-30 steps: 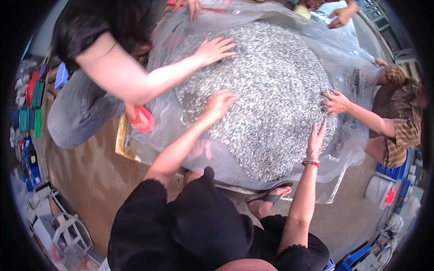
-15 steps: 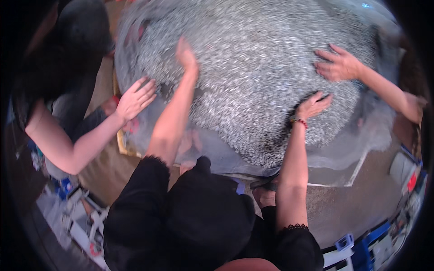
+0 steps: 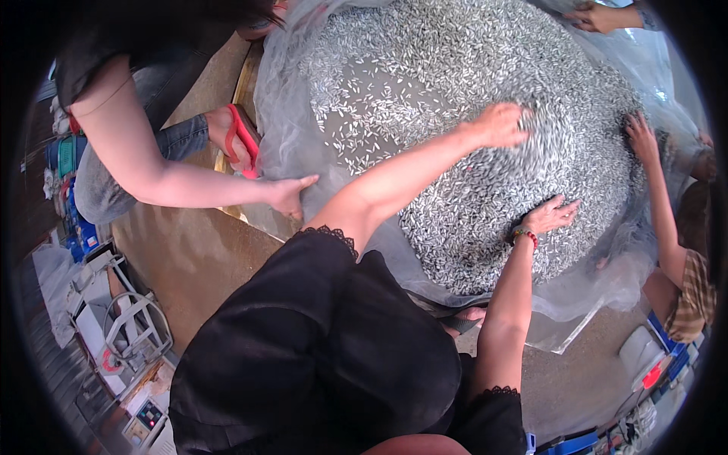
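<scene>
A wide heap of small, slim grey-white and dark pieces (image 3: 470, 250), looking like striped sunflower seeds, lies on a translucent plastic sheet (image 3: 284, 114). My left hand (image 3: 499, 126) reaches across the middle of the heap, its fingers bent and smeared by motion. Beside it, the pieces are blurred as if moving. Lower and to the right, my right hand (image 3: 550, 216) rests on the heap with fingers spread and nothing gripped. A beaded bracelet (image 3: 525, 236) circles that wrist. Left of the heap, pieces lie thinly scattered over a grey patch of the sheet.
Another person's hand (image 3: 288, 197) is at the sheet's left edge, near a red flip-flop (image 3: 244, 140). Other people's hands touch the heap's right side (image 3: 643, 140) and the sheet's upper right (image 3: 599, 17). A white machine (image 3: 125, 322) stands at lower left.
My left hand has swept rightward from the heap's left side to its middle. My right hand stays low on the heap, fingers spread. The right-hand person's hand has drawn back toward the edge.
</scene>
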`<act>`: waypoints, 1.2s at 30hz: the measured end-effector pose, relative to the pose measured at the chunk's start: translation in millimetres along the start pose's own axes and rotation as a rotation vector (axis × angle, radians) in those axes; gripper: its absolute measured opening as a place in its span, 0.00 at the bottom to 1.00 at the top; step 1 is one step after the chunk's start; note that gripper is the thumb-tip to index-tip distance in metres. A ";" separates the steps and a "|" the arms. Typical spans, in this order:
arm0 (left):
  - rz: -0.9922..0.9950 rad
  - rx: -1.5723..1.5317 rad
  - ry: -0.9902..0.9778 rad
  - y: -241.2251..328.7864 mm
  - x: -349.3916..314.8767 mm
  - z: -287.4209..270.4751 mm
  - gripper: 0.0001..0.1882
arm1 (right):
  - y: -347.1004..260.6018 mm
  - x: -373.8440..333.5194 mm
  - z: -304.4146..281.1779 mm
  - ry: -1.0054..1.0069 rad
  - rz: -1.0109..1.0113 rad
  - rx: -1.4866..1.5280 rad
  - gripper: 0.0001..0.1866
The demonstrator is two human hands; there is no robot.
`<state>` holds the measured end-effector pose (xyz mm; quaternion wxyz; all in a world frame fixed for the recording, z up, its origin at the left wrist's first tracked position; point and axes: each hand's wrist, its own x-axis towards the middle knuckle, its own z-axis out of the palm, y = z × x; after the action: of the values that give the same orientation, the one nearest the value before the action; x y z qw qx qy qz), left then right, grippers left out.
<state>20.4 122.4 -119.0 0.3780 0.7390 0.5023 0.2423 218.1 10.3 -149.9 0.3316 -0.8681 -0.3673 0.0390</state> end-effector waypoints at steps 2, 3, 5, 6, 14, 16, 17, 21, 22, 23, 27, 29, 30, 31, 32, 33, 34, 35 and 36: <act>0.115 0.202 -0.067 30.0 -16.2 11.1 0.26 | 15.3 3.4 -9.1 -0.108 0.001 0.067 0.31; 0.124 0.282 -0.178 53.3 -28.0 11.7 0.26 | 26.9 5.4 -19.2 -0.161 -0.085 0.034 0.30; 0.167 0.444 -0.273 86.2 -54.8 9.4 0.26 | 84.1 0.9 -14.4 -0.212 -0.308 0.042 0.29; 0.200 0.520 -0.269 88.8 -71.4 18.8 0.26 | 117.3 -0.8 -7.9 -0.211 -0.437 0.079 0.29; 0.415 0.873 -0.231 45.7 -150.4 16.0 0.22 | 68.7 -60.8 -71.9 -0.569 -0.331 -0.206 0.30; 0.343 0.949 -0.218 22.3 -145.4 3.2 0.23 | 83.7 -25.7 -96.2 -0.845 -0.341 -0.028 0.25; 0.236 0.970 -0.217 5.3 -144.7 -14.0 0.24 | 63.8 -21.0 -122.4 -0.901 -0.323 0.034 0.22; -0.166 0.967 -0.356 -0.9 -116.4 -107.2 0.29 | 25.4 40.4 -226.8 -0.779 -0.106 0.261 0.18; -0.165 0.982 -0.423 -3.7 -109.2 -138.2 0.30 | 14.4 46.3 -253.8 -0.681 -0.085 0.458 0.17; 0.007 0.846 -0.469 -7.8 -94.0 -165.4 0.28 | -20.6 50.6 -302.7 -0.426 -0.030 0.132 0.16; -0.045 0.660 -0.353 65.7 -84.1 -228.1 0.18 | -43.5 45.1 -399.7 0.228 -0.248 0.700 0.17; -0.012 0.890 -0.361 108.1 -102.4 -225.7 0.17 | -10.1 68.8 -415.2 0.083 -0.173 0.820 0.20; 0.000 0.998 -0.365 122.1 -115.4 -217.5 0.17 | -6.9 59.9 -404.4 0.075 -0.200 0.686 0.19; 0.026 0.951 -0.442 125.9 -142.3 -196.0 0.16 | -3.4 50.8 -393.8 0.072 -0.229 0.548 0.17; 0.074 0.877 -0.527 128.8 -163.2 -163.4 0.15 | 4.3 36.2 -374.2 0.127 -0.314 0.232 0.16; 0.125 0.831 -0.584 131.5 -190.8 -144.3 0.15 | 45.7 47.5 -336.7 0.124 -0.461 0.001 0.15; 0.151 0.826 -0.569 137.8 -221.5 -142.6 0.15 | 68.3 37.1 -294.8 0.004 -0.399 -0.293 0.22; 0.200 0.796 -0.574 137.0 -243.0 -131.3 0.15 | 95.1 27.8 -258.6 -0.122 -0.382 -0.620 0.36; 0.192 0.801 -0.555 125.2 -271.2 -130.3 0.15 | 69.7 -10.2 -238.9 -0.466 -0.256 -0.431 0.48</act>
<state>-108.3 -113.8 65.0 0.1597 0.9057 0.3661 -0.1422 327.8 -162.7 -8.2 0.0499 -0.8328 -0.5390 0.1159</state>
